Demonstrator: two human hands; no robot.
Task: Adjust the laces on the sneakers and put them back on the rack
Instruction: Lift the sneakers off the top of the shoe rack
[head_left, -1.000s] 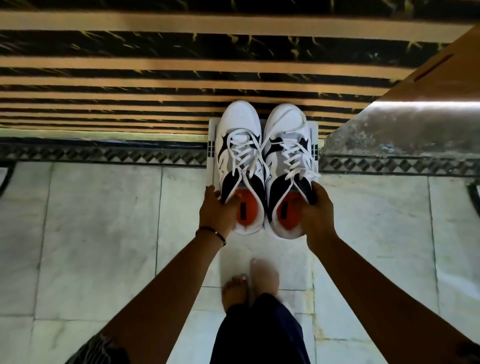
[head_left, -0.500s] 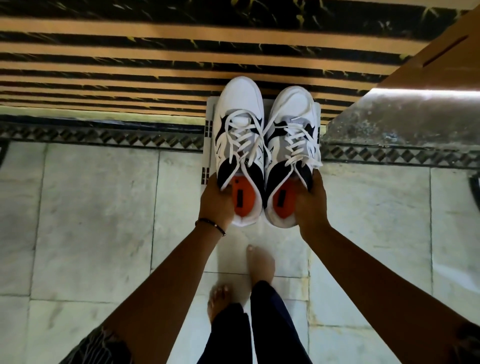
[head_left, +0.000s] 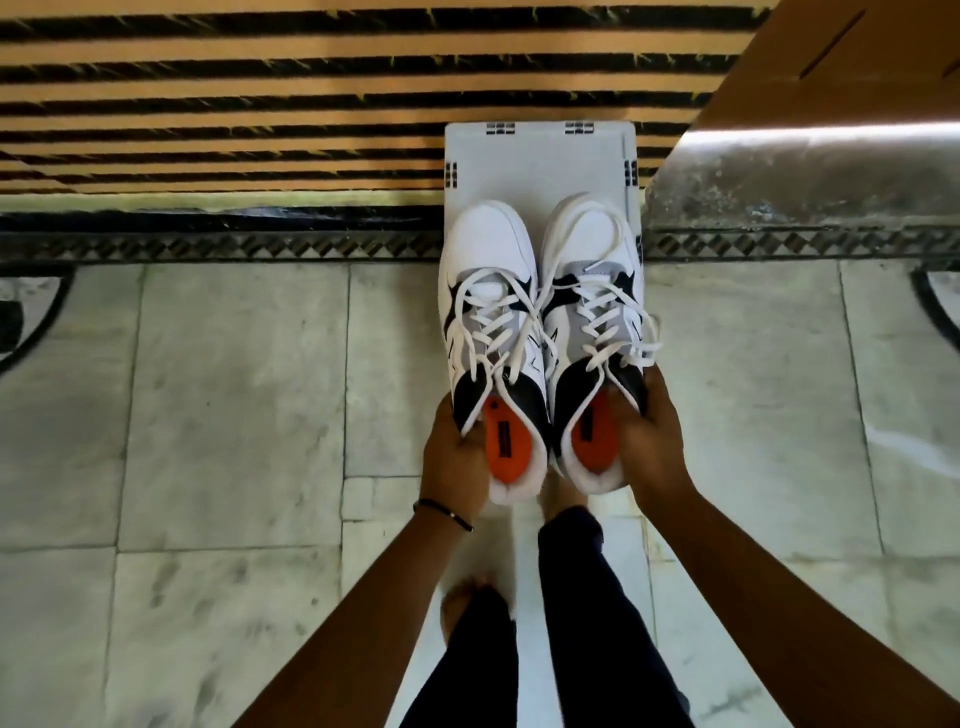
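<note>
The left hand (head_left: 460, 457) and right hand (head_left: 652, 441) each grasp 1 sneaker heel; the sneakers (head_left: 540, 332) should be kept level, toes centred over the white rack (head_left: 540, 161).

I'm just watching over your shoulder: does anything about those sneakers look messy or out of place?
Only the laces: they lie loose, and one strand crosses from the left sneaker onto the right one. Otherwise the pair sits side by side, toes over the white rack, the left hand and right hand gripping the heels.
</note>
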